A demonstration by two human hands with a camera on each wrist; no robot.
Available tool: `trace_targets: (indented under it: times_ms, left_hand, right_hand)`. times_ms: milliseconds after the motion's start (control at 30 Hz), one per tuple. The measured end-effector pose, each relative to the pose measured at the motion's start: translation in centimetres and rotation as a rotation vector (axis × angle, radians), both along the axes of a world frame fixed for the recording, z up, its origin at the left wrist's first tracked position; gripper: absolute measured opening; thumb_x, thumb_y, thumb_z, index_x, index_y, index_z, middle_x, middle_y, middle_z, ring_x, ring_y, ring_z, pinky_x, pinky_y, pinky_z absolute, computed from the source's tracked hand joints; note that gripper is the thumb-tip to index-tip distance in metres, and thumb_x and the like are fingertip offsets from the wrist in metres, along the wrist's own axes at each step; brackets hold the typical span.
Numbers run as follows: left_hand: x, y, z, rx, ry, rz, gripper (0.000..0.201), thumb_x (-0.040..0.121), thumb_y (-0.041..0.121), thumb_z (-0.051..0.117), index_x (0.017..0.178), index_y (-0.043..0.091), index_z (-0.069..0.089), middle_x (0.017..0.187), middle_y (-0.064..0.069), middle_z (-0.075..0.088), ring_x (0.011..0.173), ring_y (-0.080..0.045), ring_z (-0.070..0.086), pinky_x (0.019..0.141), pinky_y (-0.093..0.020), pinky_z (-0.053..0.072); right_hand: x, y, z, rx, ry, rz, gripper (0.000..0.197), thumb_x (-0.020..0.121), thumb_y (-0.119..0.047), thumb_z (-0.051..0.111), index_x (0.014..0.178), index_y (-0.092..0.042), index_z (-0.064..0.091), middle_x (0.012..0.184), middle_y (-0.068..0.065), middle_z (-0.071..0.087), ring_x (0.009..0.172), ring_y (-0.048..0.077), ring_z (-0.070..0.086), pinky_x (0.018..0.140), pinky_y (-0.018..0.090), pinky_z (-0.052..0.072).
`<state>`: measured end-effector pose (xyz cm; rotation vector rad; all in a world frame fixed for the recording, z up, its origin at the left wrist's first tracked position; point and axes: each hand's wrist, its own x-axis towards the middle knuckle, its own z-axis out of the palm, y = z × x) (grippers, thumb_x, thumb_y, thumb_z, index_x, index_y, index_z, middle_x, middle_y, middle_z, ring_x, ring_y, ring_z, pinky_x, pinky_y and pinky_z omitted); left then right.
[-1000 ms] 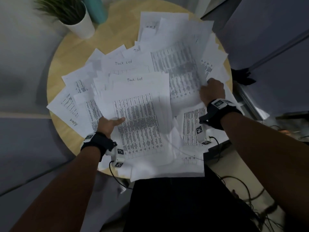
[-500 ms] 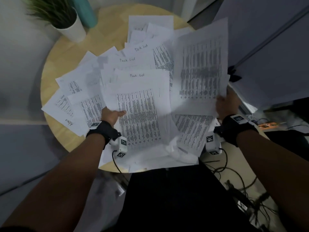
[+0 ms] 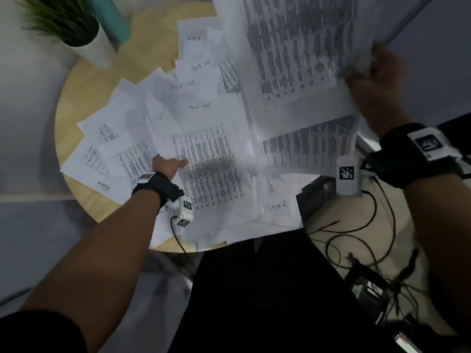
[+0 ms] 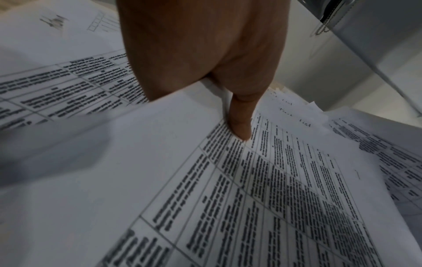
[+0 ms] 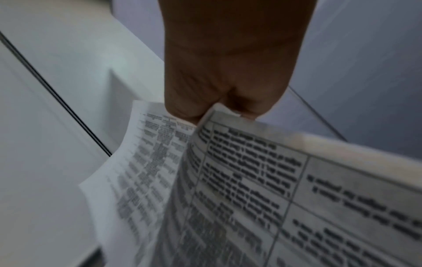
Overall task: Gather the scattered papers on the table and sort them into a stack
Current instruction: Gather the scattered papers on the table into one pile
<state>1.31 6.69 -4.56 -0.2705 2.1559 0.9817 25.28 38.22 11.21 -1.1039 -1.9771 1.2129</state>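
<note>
right hand (image 3: 377, 82) motion-blurred, lifted sheets (image 3: 300, 59) cropped at top, print illegible, left hand (image 3: 165, 167) half under papers (image 3: 211, 154)

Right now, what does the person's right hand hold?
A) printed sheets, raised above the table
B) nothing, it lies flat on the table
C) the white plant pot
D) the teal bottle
A: the right hand pinches the edge of the printed sheets, and these hang in the air above the table.

White printed papers (image 3: 204, 154) lie overlapping across the table (image 3: 84, 103), some headed "Task List" by hand. At the far right, a few sheets (image 3: 300, 59) are raised above them, tilted.
</note>
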Motion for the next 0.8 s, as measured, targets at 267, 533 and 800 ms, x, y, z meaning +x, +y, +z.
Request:
trace_targets:
  times_ms: [267,533,800]
  left_hand:
    - [0.0,-0.4,-0.1,-0.036,-0.004,-0.020,0.083,0.079,0.013,0.082,0.141,-0.017,0.035,0.141,-0.025,0.053,0.127,-0.035,0.053,0.105,-0.037,0.045]
    - [0.2,-1.2,-0.9,0.152,-0.040,0.092,0.072,0.092,0.037,0.069,0.145,-0.003,0.041,0.145,-0.015,0.049,0.138,-0.030,0.043,0.112,-0.034,0.034]
    - [1.0,-1.8,-1.2,0.152,0.015,0.019,0.094,0.061,0.028,0.094,0.138,-0.001,0.048,0.133,-0.003,0.057,0.128,-0.020,0.049,0.111,-0.035,0.034]
  right_hand:
    - [-3.6,-2.7,0.7,-0.055,0.090,0.122,0.032,0.082,-0.009,0.058,0.114,-0.007,0.059,0.108,0.012,0.068,0.097,0.017,0.068,0.082,0.031,0.057]
    - [-6.1,-5.9,-8.7,-0.052,-0.393,0.186,0.030,0.090,-0.008,0.057,0.119,-0.004,0.061,0.112,0.014,0.069,0.097,0.026,0.065,0.085,0.037,0.053]
    - [-6.5,-10.5,-12.4,0.072,-0.765,0.220,0.028,0.099,-0.007,0.043,0.099,0.005,0.069,0.101,0.026,0.067,0.096,0.038,0.065,0.078,0.039,0.052]
